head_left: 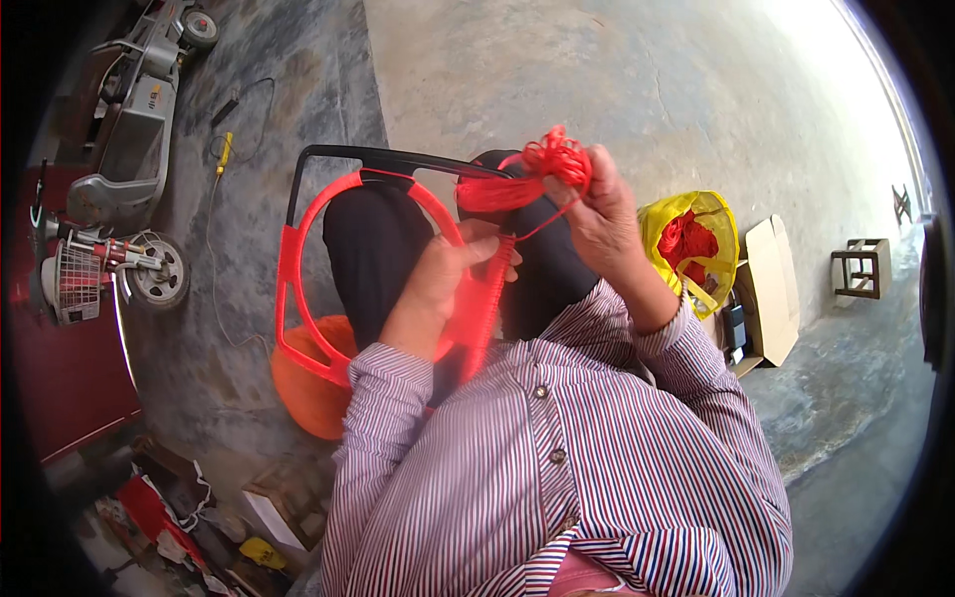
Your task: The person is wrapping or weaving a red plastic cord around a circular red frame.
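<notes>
A frame (pixel 403 161) of black bars, partly wrapped in red cord, lies across my knees; an oval red-wrapped ring forms part of it. My left hand (pixel 438 279) is closed around its near right side, where a broad red-wrapped section (pixel 481 310) runs beside the fingers. Raised at the far right of the frame, my right hand (pixel 609 214) pinches a looped bundle of red cord (pixel 497 193). From that hand a single strand slants down to the wrapped section. Some left fingertips show past the wrapping; the rest are hidden.
To my right stand a yellow bag (pixel 724 214) with red cord inside, an open cardboard box (pixel 773 289) and a small wooden stool (pixel 861 267). A round orange object (pixel 310 398) sits by my left leg. Scooters (pixel 129 149) and a yellow-handled tool (pixel 225 151) are at left.
</notes>
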Demonstrator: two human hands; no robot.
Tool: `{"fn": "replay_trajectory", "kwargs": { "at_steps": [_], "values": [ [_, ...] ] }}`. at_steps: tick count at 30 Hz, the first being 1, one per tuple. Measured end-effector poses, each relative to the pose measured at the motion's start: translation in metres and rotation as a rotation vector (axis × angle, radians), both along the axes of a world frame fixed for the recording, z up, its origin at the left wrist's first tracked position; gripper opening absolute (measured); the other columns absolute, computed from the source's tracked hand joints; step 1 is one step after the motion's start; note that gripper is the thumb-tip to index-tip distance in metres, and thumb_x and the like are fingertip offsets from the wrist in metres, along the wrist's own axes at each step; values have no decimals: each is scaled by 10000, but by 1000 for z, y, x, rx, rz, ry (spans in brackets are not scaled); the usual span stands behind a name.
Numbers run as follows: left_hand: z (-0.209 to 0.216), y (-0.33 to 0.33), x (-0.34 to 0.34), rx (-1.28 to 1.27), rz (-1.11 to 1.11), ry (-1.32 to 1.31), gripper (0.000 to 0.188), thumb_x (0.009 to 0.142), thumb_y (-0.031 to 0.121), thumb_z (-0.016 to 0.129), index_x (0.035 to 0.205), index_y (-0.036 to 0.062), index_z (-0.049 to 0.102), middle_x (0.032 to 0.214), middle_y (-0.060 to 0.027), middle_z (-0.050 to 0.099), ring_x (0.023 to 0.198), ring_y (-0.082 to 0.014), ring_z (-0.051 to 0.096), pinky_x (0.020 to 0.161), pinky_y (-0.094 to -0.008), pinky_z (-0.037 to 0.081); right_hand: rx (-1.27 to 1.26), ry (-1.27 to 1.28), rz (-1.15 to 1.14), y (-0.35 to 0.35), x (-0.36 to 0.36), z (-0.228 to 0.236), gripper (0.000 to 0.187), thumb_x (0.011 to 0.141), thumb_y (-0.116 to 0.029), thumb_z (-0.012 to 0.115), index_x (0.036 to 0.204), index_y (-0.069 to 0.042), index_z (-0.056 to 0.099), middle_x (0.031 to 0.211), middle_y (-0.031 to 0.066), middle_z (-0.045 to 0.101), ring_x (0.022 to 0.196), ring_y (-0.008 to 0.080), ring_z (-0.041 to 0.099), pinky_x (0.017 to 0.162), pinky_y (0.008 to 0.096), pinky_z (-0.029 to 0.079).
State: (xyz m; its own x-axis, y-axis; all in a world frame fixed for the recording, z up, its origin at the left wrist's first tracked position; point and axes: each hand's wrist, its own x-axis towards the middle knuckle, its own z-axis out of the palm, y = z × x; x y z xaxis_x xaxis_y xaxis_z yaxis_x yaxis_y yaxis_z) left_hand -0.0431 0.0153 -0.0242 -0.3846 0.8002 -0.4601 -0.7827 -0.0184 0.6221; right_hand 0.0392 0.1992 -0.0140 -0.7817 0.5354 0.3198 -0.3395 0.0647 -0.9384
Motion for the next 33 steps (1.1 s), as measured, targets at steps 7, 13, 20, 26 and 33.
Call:
{"fn": "replay_trajectory", "kwargs": {
  "at_steps": [7,13,20,26,33],
  "values": [
    [2,-4,-4,34,36,-24,191,878,124,652,1031,18,608,845,-161,682,702,-225,681,627,-319,553,524,-660,523,60,70,48,168,801,-10,596,962,-19,547,816,121,638,803,218,644,693,350,485],
    [9,-10,-9,12,68,-14,229,896,199,637,1032,16,610,839,-150,673,689,-226,671,615,-311,544,-1002,240,347,99,152,-3,258,978,-237,471,1172,-85,546,635,-35,397,460,68,380,577,301,470],
    [13,-11,-17,58,137,-177,238,910,254,609,985,28,610,816,-145,658,688,-236,651,652,-332,530,-790,-610,313,68,222,-56,173,958,-231,518,1034,-82,558,715,18,540,471,112,461,445,281,454],
    [9,-7,-19,43,87,-146,176,860,174,641,956,40,579,809,-155,653,685,-259,652,606,-349,533,-692,-657,-235,90,183,-111,250,930,-170,534,1152,-59,553,886,33,583,703,117,553,609,259,480],
    [4,2,-4,-54,77,-39,306,890,237,557,1129,46,577,1000,-158,667,778,-256,661,632,-345,545,-261,-488,241,64,40,13,339,876,-50,605,1200,-10,513,1060,103,638,949,153,618,796,301,509]
  ]
}}
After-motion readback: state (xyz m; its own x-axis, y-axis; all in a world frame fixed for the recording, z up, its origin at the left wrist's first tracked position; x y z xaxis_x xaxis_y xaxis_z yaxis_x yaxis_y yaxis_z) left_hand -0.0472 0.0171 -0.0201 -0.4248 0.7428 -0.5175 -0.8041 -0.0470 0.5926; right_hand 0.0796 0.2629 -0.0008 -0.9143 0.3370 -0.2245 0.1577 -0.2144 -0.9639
